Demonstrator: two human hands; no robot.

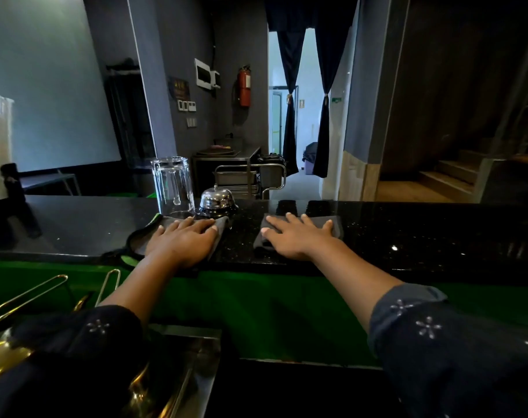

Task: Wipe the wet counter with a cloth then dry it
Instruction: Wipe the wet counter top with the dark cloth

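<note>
Left hand [184, 241]: fingers spread flat, pressing my green-edged cloth [142, 236] just before the bell [217, 200], for even pressure.
Right hand [296, 236]: fingers splayed on a second cloth [336, 226], right of the bell.
Bench [422, 233]: glossy; wetness unclear.
Glass [173, 184]: upturned, left of the bell.

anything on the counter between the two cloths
No, in the head view only bare black counter separates the left cloth from the right cloth; the bell sits further back.

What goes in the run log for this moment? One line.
left hand flat on cloth | right hand flat on second cloth | counter
</note>
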